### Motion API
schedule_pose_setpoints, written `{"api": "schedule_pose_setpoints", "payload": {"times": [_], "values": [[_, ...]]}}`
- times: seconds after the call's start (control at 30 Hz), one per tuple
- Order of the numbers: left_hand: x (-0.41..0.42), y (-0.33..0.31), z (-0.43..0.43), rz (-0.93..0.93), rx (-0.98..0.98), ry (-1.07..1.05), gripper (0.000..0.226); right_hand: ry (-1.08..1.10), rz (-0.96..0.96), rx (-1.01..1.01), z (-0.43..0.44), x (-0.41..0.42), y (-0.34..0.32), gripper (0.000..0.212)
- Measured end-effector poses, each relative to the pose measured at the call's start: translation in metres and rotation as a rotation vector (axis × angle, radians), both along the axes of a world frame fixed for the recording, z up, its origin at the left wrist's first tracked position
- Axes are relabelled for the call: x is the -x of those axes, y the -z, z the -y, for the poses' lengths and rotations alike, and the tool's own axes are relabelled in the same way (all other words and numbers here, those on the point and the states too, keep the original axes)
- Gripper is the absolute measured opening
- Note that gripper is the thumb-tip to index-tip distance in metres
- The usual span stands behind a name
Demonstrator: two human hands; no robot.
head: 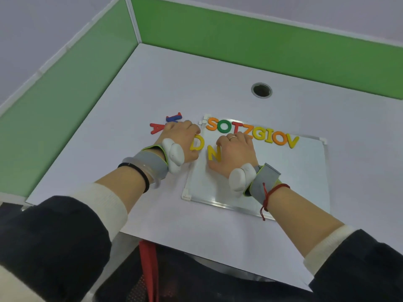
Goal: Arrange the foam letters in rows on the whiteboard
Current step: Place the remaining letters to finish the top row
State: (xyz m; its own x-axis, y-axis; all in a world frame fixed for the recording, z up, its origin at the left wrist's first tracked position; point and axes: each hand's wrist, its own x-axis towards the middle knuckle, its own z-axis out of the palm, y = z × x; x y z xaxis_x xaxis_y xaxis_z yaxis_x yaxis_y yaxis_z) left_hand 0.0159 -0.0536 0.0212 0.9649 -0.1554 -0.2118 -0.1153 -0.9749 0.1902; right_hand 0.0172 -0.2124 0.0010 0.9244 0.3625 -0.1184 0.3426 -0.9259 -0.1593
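The whiteboard (290,171) lies flat on the table, right of centre. Along its far edge runs a row of foam letters (253,132) in orange, green, red and yellow. A yellow N (213,154) lies on the board below that row, and my right hand (235,152) rests over its right side with fingers spread flat. A yellow D (197,143) lies at the board's left edge, partly under my left hand (182,138). Left of the board, on the table, a red A (156,128) and a blue letter (173,117) are partly covered by my left fingers.
Green partition walls (261,38) close the white table at the back and left. A round cable hole (261,90) sits behind the board. Both wrists carry white devices on grey straps. A red strap (149,269) hangs below the table's near edge.
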Motion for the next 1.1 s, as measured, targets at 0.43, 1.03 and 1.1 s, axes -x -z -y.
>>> {"api": "schedule_pose_setpoints", "payload": {"times": [0.43, 1.03, 1.1], "values": [[-0.029, -0.004, 0.108, -0.03, -0.021, 0.166, 0.052, 0.154, -0.119, -0.011, 0.109, -0.008, -0.005, 0.041], [-0.059, 0.014, 0.233, -0.045, 0.03, 0.293, 0.049, 0.386, -0.076, -0.044, 0.223, -0.024, 0.006, 0.039], [-0.063, 0.016, 0.242, -0.044, 0.036, 0.291, 0.049, 0.391, -0.065, -0.058, 0.229, -0.026, 0.008, 0.039]]}}
